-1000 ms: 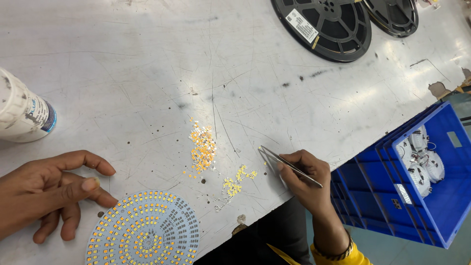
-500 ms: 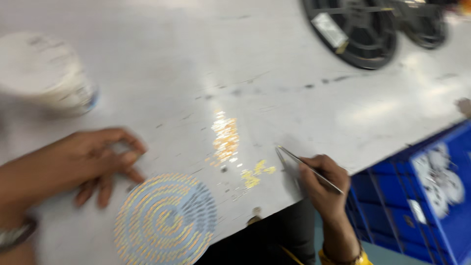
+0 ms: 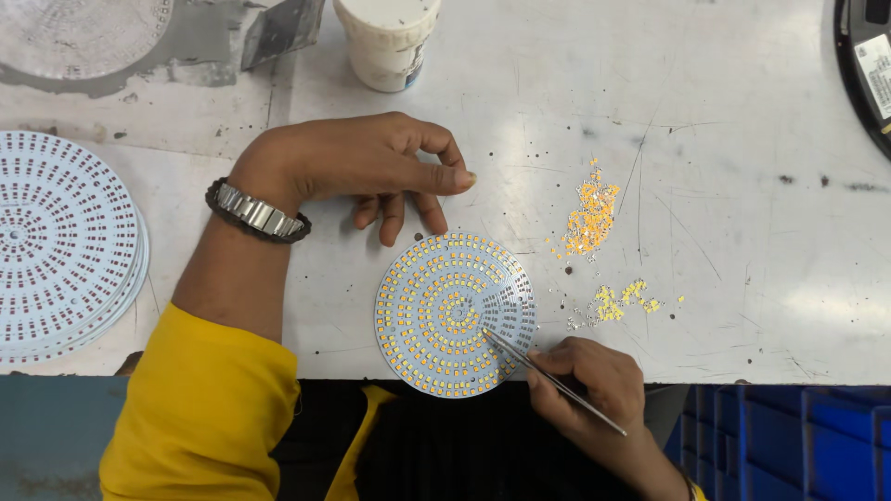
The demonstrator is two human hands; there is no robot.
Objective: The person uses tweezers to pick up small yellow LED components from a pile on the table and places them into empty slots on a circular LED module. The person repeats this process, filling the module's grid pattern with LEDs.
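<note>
A round white circuit board (image 3: 445, 311) covered in rings of small yellow chips lies at the table's near edge. My right hand (image 3: 589, 382) grips metal tweezers (image 3: 548, 378), whose tips touch the board's lower right part. My left hand (image 3: 371, 167), with a metal watch on its wrist, rests on the table just behind the board, fingers curled and holding nothing. Two small heaps of loose yellow chips (image 3: 589, 221) lie right of the board.
A stack of blank round boards (image 3: 56, 246) sits at the left edge. A white plastic cup (image 3: 388, 42) stands at the back. A black reel (image 3: 868, 65) is at the far right. Blue bins (image 3: 789, 445) stand below the table's edge.
The view has swung left and down, bringing the board to the centre. My right hand moved the tweezers from the loose chips onto the board. My left hand stays behind the board.
</note>
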